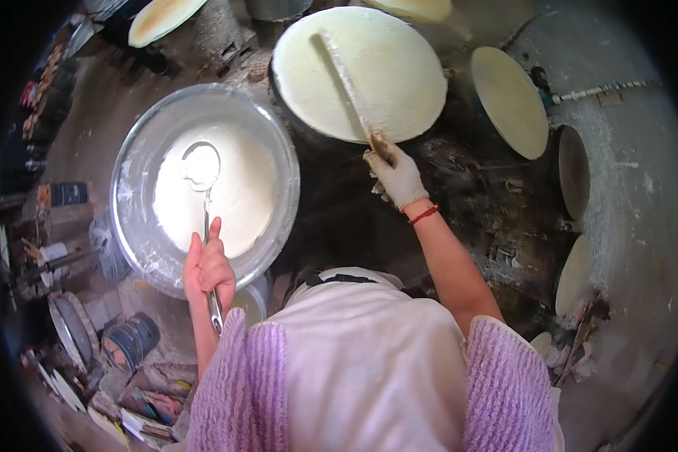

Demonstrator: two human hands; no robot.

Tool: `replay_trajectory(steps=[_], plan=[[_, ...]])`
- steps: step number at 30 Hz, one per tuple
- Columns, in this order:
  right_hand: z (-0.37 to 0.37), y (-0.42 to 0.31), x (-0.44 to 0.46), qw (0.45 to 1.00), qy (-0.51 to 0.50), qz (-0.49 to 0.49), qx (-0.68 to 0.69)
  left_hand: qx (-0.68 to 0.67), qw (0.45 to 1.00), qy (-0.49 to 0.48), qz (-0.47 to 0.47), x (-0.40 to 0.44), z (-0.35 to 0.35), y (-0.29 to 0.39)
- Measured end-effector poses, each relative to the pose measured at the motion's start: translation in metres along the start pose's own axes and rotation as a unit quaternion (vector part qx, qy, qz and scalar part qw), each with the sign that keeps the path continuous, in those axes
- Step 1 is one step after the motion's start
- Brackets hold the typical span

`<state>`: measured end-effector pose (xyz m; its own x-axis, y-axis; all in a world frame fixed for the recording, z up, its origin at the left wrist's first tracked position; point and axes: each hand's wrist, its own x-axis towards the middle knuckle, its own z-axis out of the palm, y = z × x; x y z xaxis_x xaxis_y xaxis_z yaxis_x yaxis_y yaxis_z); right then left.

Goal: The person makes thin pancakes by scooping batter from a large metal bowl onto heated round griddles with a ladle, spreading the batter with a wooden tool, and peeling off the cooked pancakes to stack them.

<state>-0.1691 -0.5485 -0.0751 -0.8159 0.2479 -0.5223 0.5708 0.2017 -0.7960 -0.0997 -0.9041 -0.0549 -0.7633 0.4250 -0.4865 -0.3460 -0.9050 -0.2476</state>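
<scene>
My left hand [209,273] is bare and wrapped round the handle of a metal ladle [206,218]. The ladle's round bowl lies over the white batter [241,188] inside a large metal basin [285,154]. My right hand [399,179], in a white glove with a red string at the wrist, grips the dark end of a long batter-coated wooden spreader [346,81]. That spreader reaches across a round griddle covered with a pale batter sheet [399,68], its far tip near the sheet's upper left.
More round griddles with pale sheets stand at the right [510,102] and lower right [573,276]; a bare dark griddle [573,172] is between them. A browned flatbread [162,19] is at the upper left. Dark buckets [131,340] and clutter line the left side.
</scene>
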Motion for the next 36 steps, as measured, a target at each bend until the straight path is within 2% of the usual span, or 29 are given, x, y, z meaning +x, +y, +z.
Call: replay_trajectory(steps=[3,5,6,7,9,10,11,12,13,14,15,16,17,18,19,21,22,23,24,25,26,27,28,29,30,31,33,34,36], plan=[[0.029,-0.002,-0.026,0.99,-0.131,0.027,-0.053,-0.096,0.994,-0.015,0.051,-0.017,0.003,0.009],[0.035,-0.008,-0.059,0.973,-0.227,0.018,-0.045,0.031,0.99,-0.113,0.08,-0.031,-0.012,0.017],[0.034,-0.014,-0.071,0.967,-0.253,-0.006,-0.024,0.11,0.982,-0.085,0.131,-0.039,-0.018,0.013],[0.032,-0.021,-0.081,0.959,-0.282,-0.025,0.0,0.106,0.979,-0.073,0.158,-0.05,-0.023,0.011],[0.029,-0.045,-0.092,0.947,-0.318,0.026,0.025,0.313,0.938,0.007,0.149,-0.063,-0.03,0.013],[0.03,-0.057,-0.09,0.938,-0.332,0.081,0.055,0.308,0.937,0.021,0.162,-0.061,-0.031,0.012],[0.034,-0.064,-0.083,0.927,-0.34,0.137,0.082,0.345,0.919,0.124,0.147,-0.052,-0.031,0.013],[0.043,-0.065,-0.065,0.918,-0.346,0.175,0.081,0.377,0.89,0.222,0.126,-0.038,-0.032,0.018],[0.053,-0.06,-0.045,0.903,-0.364,0.203,0.104,0.442,0.853,0.244,0.129,-0.017,-0.049,0.029],[0.075,-0.046,-0.02,0.91,-0.35,0.218,0.036,0.505,0.811,0.265,0.128,0.007,-0.078,0.043],[0.093,-0.032,-0.006,0.911,-0.334,0.238,-0.034,0.586,0.738,0.309,0.128,0.033,-0.108,0.057],[0.114,-0.032,-0.015,0.899,-0.356,0.213,-0.138,0.66,0.654,0.348,0.124,0.055,-0.136,0.071],[0.137,-0.04,-0.018,0.879,-0.373,0.174,-0.24,0.682,0.624,0.359,0.127,0.074,-0.152,0.088],[0.14,-0.062,-0.021,0.86,-0.401,0.232,-0.215,0.703,0.593,0.373,0.124,0.083,-0.166,0.096],[0.136,-0.077,-0.016,0.863,-0.407,0.243,-0.177,0.695,0.598,0.38,0.118,0.083,-0.178,0.098],[0.128,-0.039,0.009,0.922,-0.323,0.195,-0.084,0.789,0.466,0.369,0.156,0.096,-0.189,0.111],[0.137,-0.03,0.014,0.906,-0.294,0.178,-0.246,0.784,0.47,0.373,0.157,0.095,-0.192,0.11],[0.142,-0.015,0.01,0.897,-0.328,0.114,-0.274,0.823,0.407,0.367,0.15,0.094,-0.193,0.109],[0.15,-0.037,0.005,0.877,-0.369,0.106,-0.29,0.854,0.34,0.363,0.152,0.102,-0.193,0.115],[0.153,-0.056,-0.001,0.854,-0.409,0.105,-0.304,0.851,0.341,0.368,0.154,0.104,-0.184,0.117],[0.143,-0.044,0.006,0.876,-0.415,0.021,-0.246,0.8,0.445,0.385,0.116,0.102,-0.175,0.113],[0.15,-0.073,0.009,0.861,-0.366,0.129,-0.33,0.739,0.541,0.393,0.082,0.106,-0.167,0.112],[0.144,-0.046,0.018,0.884,-0.341,0.079,-0.312,0.738,0.542,0.392,0.088,0.116,-0.165,0.106],[0.133,-0.008,0.024,0.902,-0.316,0.032,-0.293,0.59,0.722,0.351,0.09,0.124,-0.163,0.094],[0.128,0.008,0.022,0.891,-0.337,0.011,-0.303,0.41,0.86,0.29,0.088,0.129,-0.16,0.082],[0.128,-0.009,0.017,0.855,-0.347,0.058,-0.38,0.411,0.86,0.287,0.099,0.134,-0.151,0.071],[0.102,-0.005,0.023,0.835,-0.347,-0.065,-0.422,0.334,0.904,0.236,0.122,0.124,-0.128,0.033],[0.086,-0.005,0.025,0.838,-0.343,-0.078,-0.417,0.329,0.907,0.229,0.13,0.113,-0.113,0.02],[0.054,-0.001,0.025,0.758,-0.309,-0.338,-0.464,0.317,0.908,0.214,0.173,0.089,-0.079,-0.009]])
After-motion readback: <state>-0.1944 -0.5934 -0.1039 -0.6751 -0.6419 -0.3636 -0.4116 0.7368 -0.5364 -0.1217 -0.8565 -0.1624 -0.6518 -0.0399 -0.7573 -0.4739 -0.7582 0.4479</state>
